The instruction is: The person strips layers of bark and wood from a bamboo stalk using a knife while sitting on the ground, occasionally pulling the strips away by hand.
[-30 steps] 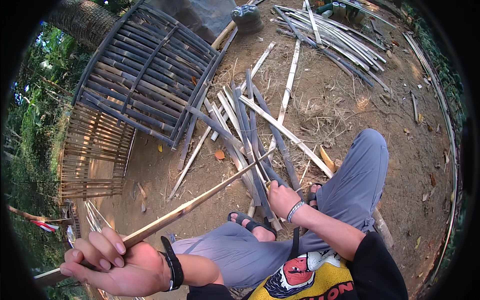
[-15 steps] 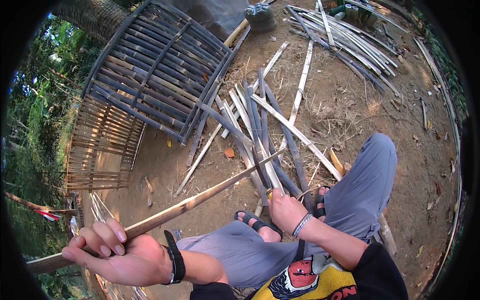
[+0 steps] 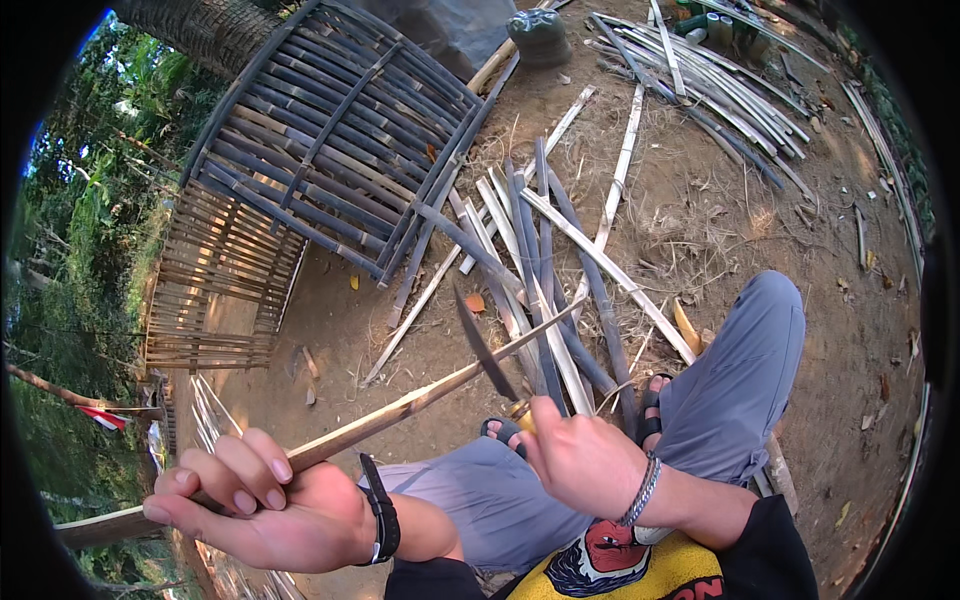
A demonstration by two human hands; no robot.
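Observation:
A long split bamboo strip runs slantwise from the lower left up toward the middle. My left hand, with a black watch at the wrist, has its fingers wrapped round the strip near its lower end. Closed on the yellowish handle of a knife is my right hand, which wears a chain bracelet. The dark blade points up and to the left, crossing the strip near its far part. Whether the edge touches the bamboo I cannot tell.
Several bamboo strips lie crossed on the dirt before my feet. A dark bamboo slatted frame stands at the upper left, a lighter slatted panel beside it. More strips are piled at the upper right, near a dark plastic bag.
My right hand has drawn the knife back along the strip, toward my left hand, and the blade leans further left. My left hand keeps its grip; the whole view has shifted slightly.

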